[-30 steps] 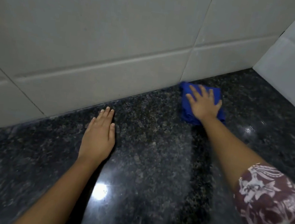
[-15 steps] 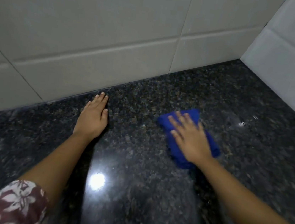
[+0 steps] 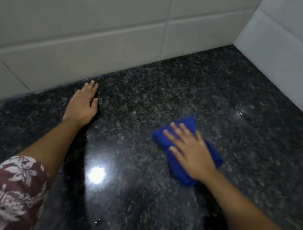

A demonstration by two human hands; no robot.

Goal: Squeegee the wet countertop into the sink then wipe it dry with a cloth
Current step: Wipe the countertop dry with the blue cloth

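Observation:
A folded blue cloth (image 3: 183, 124) lies on the dark speckled granite countertop (image 3: 169, 90), right of the middle. My right hand (image 3: 188, 152) presses flat on the cloth with straight, spread fingers and covers most of it. My left hand (image 3: 84, 104) rests palm down on the bare counter near the back wall, fingers straight and together. No squeegee and no sink are in view.
White tiled walls stand behind the counter (image 3: 99, 32) and along its right side (image 3: 297, 56), meeting in a corner at the upper right. A bright lamp reflection (image 3: 96, 174) and small wet glints (image 3: 242, 110) show on the stone.
My right hand has drawn the blue cloth from the back wall toward me across the counter. My left hand has stayed flat in the same place.

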